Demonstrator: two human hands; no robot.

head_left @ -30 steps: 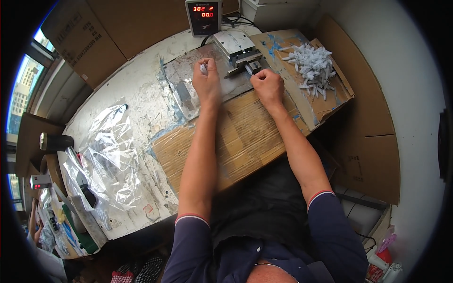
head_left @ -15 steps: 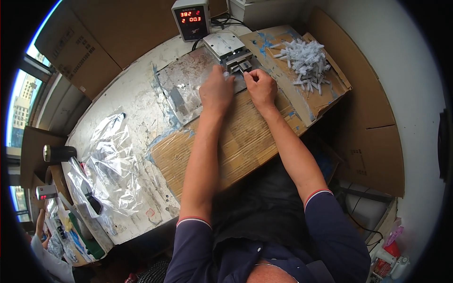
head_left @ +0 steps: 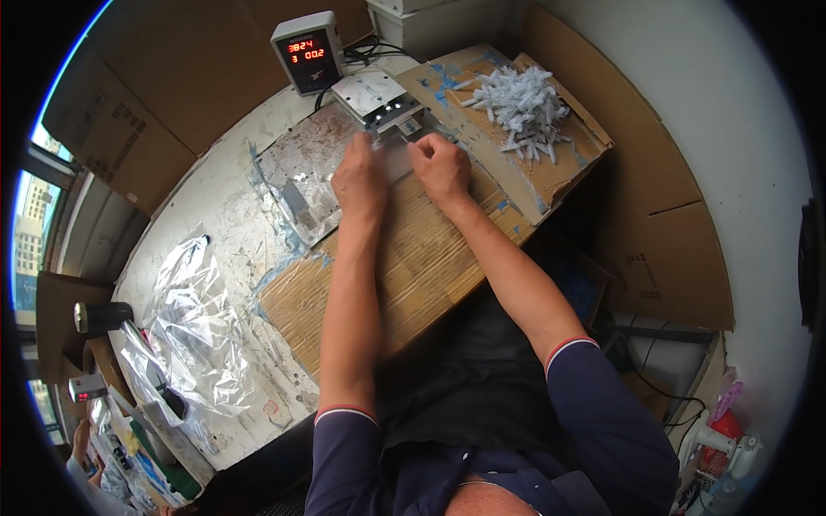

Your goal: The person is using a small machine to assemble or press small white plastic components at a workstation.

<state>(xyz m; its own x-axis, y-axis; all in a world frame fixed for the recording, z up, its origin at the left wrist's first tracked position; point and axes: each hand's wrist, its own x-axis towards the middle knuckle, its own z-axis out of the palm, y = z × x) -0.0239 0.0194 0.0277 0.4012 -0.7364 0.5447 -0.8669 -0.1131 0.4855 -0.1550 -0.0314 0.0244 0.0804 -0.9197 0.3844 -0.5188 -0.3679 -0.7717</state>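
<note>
Just in front of a small metal bench machine (head_left: 372, 93), my two hands are raised side by side. My left hand (head_left: 359, 181), slightly blurred, has its fingers drawn together by the machine's near left side. My right hand (head_left: 440, 170) is closed in a pinch, thumb against forefinger, near a small metal block (head_left: 408, 126) on the machine's front. Whatever lies between the fingertips of either hand is too small or hidden to name. Small bright spots show on the machine's front face. Under it lies a worn metal plate (head_left: 297, 163).
A counter box (head_left: 307, 56) with red digits stands behind the machine. Small translucent plastic pieces (head_left: 520, 107) are heaped on cardboard at the right. A cardboard sheet (head_left: 413, 249) covers the near edge. Clear plastic bags (head_left: 198, 331) and a dark cup (head_left: 103, 316) lie left.
Both hands have come slightly back from the machine's front and stand a little farther apart. The red digits have changed. The whole view has shifted a little.
</note>
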